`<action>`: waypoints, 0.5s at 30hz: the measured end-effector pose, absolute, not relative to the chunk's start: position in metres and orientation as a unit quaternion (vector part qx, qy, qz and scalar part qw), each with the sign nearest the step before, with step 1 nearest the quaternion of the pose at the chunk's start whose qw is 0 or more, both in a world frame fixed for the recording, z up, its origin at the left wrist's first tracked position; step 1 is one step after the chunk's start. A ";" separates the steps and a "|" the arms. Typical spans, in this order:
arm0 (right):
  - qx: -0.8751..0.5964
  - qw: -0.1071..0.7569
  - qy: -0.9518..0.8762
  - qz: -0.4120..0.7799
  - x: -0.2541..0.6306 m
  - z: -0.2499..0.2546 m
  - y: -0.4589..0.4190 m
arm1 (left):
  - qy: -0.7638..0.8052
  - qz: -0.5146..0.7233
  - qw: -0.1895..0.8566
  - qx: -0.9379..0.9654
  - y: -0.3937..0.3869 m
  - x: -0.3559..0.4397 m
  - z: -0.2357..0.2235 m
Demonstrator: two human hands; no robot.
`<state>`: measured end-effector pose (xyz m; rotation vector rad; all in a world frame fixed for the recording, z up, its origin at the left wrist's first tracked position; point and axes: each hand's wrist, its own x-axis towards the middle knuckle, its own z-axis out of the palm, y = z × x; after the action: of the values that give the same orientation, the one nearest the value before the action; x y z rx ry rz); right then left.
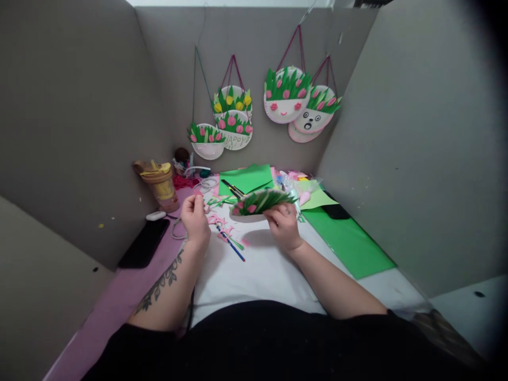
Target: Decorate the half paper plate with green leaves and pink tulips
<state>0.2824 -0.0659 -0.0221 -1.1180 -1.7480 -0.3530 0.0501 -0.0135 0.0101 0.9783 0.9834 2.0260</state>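
Observation:
My right hand (pixel 284 225) grips the right end of a paper-plate basket (pixel 264 203), tilted above the table. Green paper leaves and pink paper tulips fill its pocket. To the left, my left hand (pixel 194 219) is closed in a pinch, with a small pink paper piece (pixel 198 194) showing at its fingertips. The two hands are apart. Below and between them lie pink paper scraps (pixel 217 219) and a blue pencil (pixel 230 242). Behind the basket rests a slim black-and-yellow tool (pixel 232 188), partly hidden.
Several finished plate baskets (pixel 288 98) hang by yarn on the back panel. Green paper sheets (pixel 349 243) lie at the right, and another green sheet (pixel 246 177) at the back. On the left stand a tumbler (pixel 161 185) and a black phone (pixel 144 243). Grey partitions enclose the table.

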 end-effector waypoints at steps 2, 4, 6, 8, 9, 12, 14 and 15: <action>-0.482 0.507 -0.702 -0.132 0.286 -0.021 -0.062 | 0.377 0.770 0.341 0.386 -0.012 0.051 0.007; -0.499 0.518 -0.691 -0.078 0.288 -0.021 -0.056 | 0.382 0.757 0.341 0.405 -0.010 0.052 0.004; -0.509 0.511 -0.692 0.013 0.290 -0.024 -0.049 | 0.393 0.740 0.336 0.430 -0.012 0.054 0.002; -0.518 0.479 -0.700 0.109 0.290 -0.030 -0.040 | 0.408 0.720 0.322 0.460 -0.017 0.057 0.002; -0.522 0.459 -0.704 0.146 0.289 -0.034 -0.036 | 0.415 0.707 0.312 0.480 -0.021 0.060 0.003; -0.537 0.427 -0.702 0.192 0.284 -0.041 -0.028 | 0.419 0.656 0.293 0.556 -0.037 0.070 0.008; -0.534 0.454 -0.691 0.178 0.279 -0.040 -0.029 | 0.409 0.622 0.317 0.588 -0.047 0.078 0.007; -0.522 0.480 -0.683 0.175 0.276 -0.038 -0.032 | 0.406 0.599 0.339 0.602 -0.050 0.082 0.006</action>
<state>0.2758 -0.0317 -0.0382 -1.2748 -1.6660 0.4277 0.0817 -0.0501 0.0060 1.5679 1.0569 1.5593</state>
